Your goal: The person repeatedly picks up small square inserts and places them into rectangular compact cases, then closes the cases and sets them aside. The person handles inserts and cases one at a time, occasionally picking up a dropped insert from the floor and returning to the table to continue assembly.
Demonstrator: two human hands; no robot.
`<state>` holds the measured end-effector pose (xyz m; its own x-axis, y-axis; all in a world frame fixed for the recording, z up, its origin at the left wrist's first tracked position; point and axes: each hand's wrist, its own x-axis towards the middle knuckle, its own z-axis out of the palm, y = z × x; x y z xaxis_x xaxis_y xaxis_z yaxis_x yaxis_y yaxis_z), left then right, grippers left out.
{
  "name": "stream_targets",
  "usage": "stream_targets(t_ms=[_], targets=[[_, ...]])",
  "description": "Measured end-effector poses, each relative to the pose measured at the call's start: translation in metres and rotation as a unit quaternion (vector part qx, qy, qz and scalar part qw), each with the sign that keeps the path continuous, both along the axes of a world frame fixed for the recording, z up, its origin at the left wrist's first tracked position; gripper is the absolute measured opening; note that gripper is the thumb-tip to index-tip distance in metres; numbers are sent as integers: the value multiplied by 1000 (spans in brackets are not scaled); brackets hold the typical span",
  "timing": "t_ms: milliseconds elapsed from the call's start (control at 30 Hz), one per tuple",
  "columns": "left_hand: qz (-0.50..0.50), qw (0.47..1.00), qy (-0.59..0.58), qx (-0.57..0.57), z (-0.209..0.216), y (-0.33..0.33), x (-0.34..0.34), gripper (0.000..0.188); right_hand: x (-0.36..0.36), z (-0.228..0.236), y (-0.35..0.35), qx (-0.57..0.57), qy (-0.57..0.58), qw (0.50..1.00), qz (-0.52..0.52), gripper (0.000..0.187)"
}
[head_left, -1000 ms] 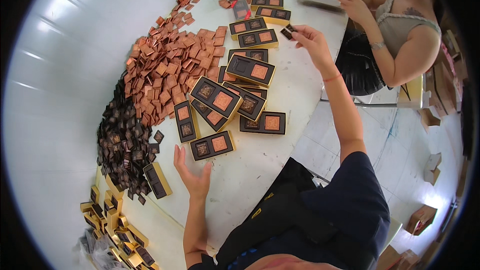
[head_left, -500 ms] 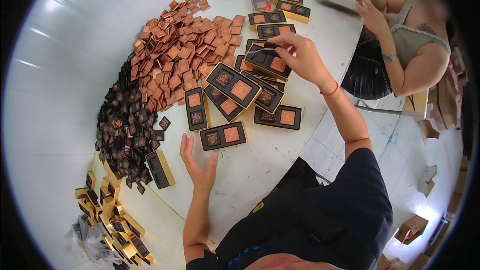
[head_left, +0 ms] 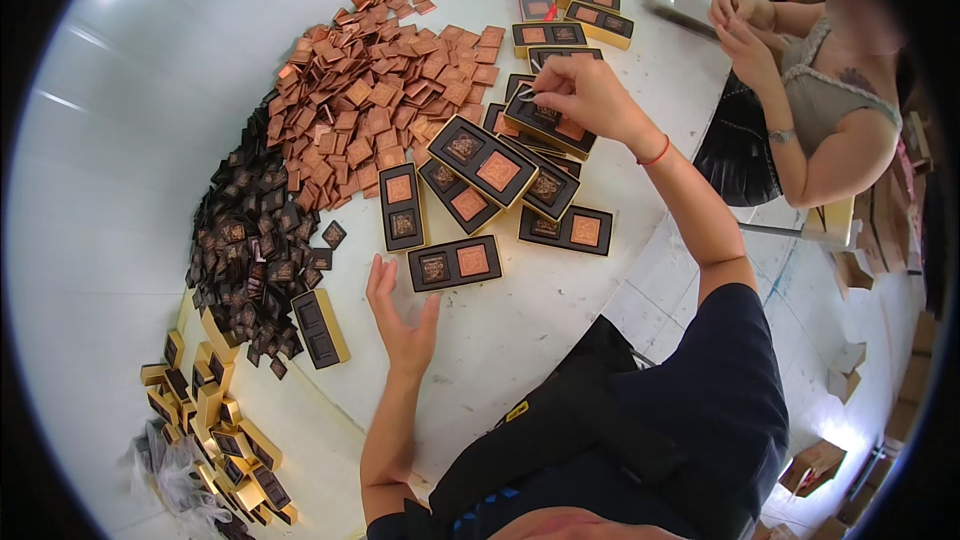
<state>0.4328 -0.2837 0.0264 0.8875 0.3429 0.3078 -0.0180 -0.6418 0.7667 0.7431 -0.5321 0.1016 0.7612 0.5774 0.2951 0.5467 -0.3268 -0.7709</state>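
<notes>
My right hand (head_left: 585,92) is closed on metal tweezers (head_left: 528,93), mostly hidden by the fingers, over a gold-edged box (head_left: 575,145) with a black insert. That box holds dark and copper-coloured wrapped squares. My left hand (head_left: 405,330) is open and empty, fingers spread, just below a filled two-square box (head_left: 455,264). Another box (head_left: 482,162) lies on top of others in the middle, and one more (head_left: 403,208) stands lengthwise left of it. At the right is a further filled box (head_left: 566,230).
Copper squares (head_left: 370,100) form a large heap, with dark squares (head_left: 245,240) piled to its left. An unfilled box (head_left: 321,328) lies nearby; several gold boxes (head_left: 225,430) fill the lower left. Finished boxes (head_left: 550,35) line the far side. A co-worker (head_left: 830,100) sits at right.
My right hand has turned and lowered over the box, covering more of the tweezers. My left hand has barely moved. The whole view has shifted slightly.
</notes>
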Motion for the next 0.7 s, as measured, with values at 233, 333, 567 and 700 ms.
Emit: stream_targets(t_ms=[233, 333, 567, 700], targets=[[2, 1000, -6, 10, -2, 2, 0, 69, -4, -12, 11, 6, -23, 999, -30, 14], [2, 1000, -6, 17, -5, 3, -1, 69, -11, -19, 18, 10, -33, 997, -68, 15], [4, 1000, -3, 12, -3, 2, 0, 67, -8, -31, 21, 8, -80, 990, -117, 16], [6, 1000, 0, 19, -2, 3, -1, 65, -20, -16, 16, 21, -65, 992, -107, 15]])
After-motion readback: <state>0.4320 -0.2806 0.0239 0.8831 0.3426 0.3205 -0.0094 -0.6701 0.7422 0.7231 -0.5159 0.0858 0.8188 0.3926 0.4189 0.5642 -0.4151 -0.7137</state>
